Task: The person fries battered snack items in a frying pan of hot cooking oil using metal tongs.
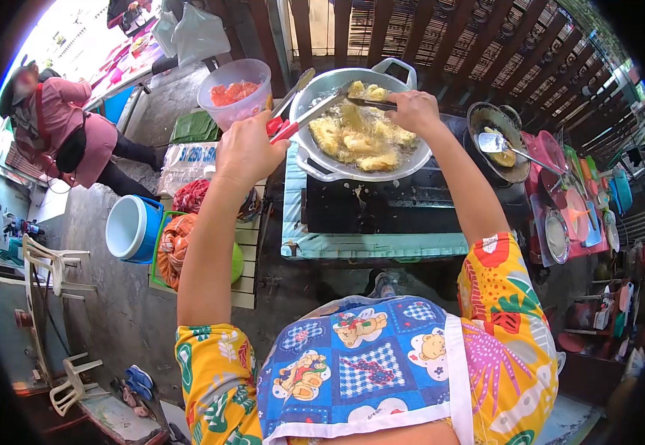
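Note:
A wide silver pan of bubbling oil stands in front of me, with several golden fried pieces in it. My left hand, at the pan's left side, is closed around red-gripped metal tongs. Their two arms are spread, one reaching over the oil. My right hand is over the pan's right rim, fingers closed on a slim dark utensil that points left across the pan. Its far end is hard to make out against a battered piece.
Left of the pan stands a clear tub of orange-red food. A darker wok with a slotted turner sits right. Below left are a blue bucket and green basket. Another person stands far left. Wooden slats rise behind.

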`<action>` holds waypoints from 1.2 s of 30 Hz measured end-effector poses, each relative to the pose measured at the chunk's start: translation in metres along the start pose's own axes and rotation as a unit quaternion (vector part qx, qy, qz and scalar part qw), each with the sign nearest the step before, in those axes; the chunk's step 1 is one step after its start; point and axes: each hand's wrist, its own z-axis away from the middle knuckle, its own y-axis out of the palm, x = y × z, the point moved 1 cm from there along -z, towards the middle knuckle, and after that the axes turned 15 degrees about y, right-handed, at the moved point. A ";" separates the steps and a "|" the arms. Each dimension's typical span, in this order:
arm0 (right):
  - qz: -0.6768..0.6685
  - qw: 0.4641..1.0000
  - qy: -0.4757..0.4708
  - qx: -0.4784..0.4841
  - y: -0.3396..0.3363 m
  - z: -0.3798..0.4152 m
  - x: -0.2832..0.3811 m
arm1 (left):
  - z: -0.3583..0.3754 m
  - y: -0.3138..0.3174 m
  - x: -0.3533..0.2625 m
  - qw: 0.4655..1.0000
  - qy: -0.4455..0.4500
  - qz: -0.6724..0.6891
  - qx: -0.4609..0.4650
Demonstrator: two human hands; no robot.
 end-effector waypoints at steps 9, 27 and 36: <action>-0.020 1.000 -0.002 -0.021 0.009 0.008 -0.006 | 0.006 -0.001 0.004 1.000 -0.006 0.003 0.004; -0.110 0.985 0.116 -0.063 0.001 0.069 -0.058 | 0.006 0.047 0.004 0.875 -0.083 0.467 -0.093; -0.169 0.978 0.119 -0.030 -0.010 0.076 -0.101 | 0.025 0.068 -0.073 0.698 -0.112 0.684 -0.181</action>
